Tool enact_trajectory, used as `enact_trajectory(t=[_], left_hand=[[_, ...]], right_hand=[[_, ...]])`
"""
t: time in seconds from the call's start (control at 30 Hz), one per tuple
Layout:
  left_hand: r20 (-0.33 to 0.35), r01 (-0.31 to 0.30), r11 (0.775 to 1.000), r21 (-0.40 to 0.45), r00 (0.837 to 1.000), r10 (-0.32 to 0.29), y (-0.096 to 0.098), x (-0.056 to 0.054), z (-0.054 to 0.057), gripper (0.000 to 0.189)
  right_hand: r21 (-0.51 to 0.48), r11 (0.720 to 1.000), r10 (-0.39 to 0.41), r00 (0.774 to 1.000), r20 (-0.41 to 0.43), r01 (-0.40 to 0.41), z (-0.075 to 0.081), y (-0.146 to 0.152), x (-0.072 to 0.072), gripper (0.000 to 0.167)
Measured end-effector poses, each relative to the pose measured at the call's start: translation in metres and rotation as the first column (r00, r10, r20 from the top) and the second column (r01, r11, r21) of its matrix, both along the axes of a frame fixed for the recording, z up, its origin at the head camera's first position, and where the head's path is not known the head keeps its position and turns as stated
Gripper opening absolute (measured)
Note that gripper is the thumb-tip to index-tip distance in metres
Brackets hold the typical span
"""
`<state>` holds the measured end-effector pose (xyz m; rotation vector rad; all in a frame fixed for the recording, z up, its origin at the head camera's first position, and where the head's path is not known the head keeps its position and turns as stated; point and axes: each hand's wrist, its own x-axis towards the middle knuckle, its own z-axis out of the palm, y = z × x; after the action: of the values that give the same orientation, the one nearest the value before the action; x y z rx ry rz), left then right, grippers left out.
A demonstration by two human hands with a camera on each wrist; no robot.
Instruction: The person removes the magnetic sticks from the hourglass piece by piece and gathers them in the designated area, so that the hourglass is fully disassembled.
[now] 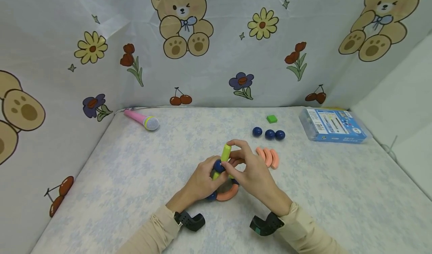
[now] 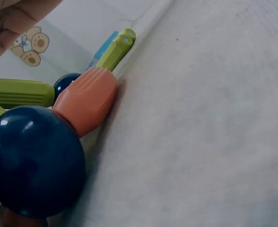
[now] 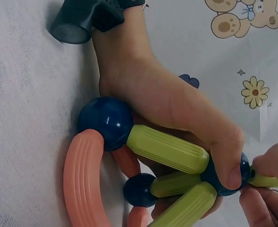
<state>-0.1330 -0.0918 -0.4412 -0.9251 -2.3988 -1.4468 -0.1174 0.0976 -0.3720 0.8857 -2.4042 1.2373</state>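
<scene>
My left hand (image 1: 202, 181) grips the dark blue ball (image 1: 218, 166) at the top of a small frame. In the right wrist view, light green rods (image 3: 169, 150) slope down from it to lower blue balls (image 3: 106, 122). Curved orange rods (image 1: 227, 194) join the lower balls on the table. Above the top ball stands another green rod (image 1: 225, 153), which my right hand (image 1: 254, 175) holds, index finger at its upper end and thumb near the ball. In the left wrist view, a lower blue ball (image 2: 34, 161) looms close. Fingers partly hide the frame.
Three loose blue balls (image 1: 269, 134), a green block (image 1: 271, 118) and three curved orange pieces (image 1: 268, 157) lie beyond my right hand. A blue box (image 1: 334, 126) sits at the back right, a pink toy microphone (image 1: 140, 119) at the back left. Behind hangs a printed curtain (image 1: 216, 78).
</scene>
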Motion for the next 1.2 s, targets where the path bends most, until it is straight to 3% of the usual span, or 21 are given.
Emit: enact_trajectory(t=[0.23,0.4,0.83,1.07,1.2], left_hand=[[-0.003,0.005,1.0,0.011,1.0,-0.005,0.0,0.001,0.001,0.023],[-0.011,0.001,1.0,0.008,1.0,-0.001,0.0,0.001,0.0,0.023],[-0.018,0.017,0.999,0.04,1.0,-0.016,0.002,0.001,0.0,0.015],[-0.037,0.013,1.0,0.028,0.999,-0.012,0.001,0.001,0.0,0.016],[-0.014,0.001,1.0,0.023,1.0,-0.001,0.001,0.001,-0.001,0.019]], right_hand=[[-0.014,0.999,0.048,0.999,0.017,-0.048,0.004,0.002,0.001,0.061],[-0.005,0.999,0.041,0.999,0.017,-0.041,0.005,0.004,0.0,0.064],[0.038,0.996,-0.071,0.984,-0.163,0.078,0.022,0.038,-0.006,0.057],[0.131,0.981,-0.127,0.985,-0.116,0.142,0.013,0.068,0.001,0.06],[0.153,0.978,-0.129,0.987,-0.098,0.143,0.003,0.081,0.006,0.06]])
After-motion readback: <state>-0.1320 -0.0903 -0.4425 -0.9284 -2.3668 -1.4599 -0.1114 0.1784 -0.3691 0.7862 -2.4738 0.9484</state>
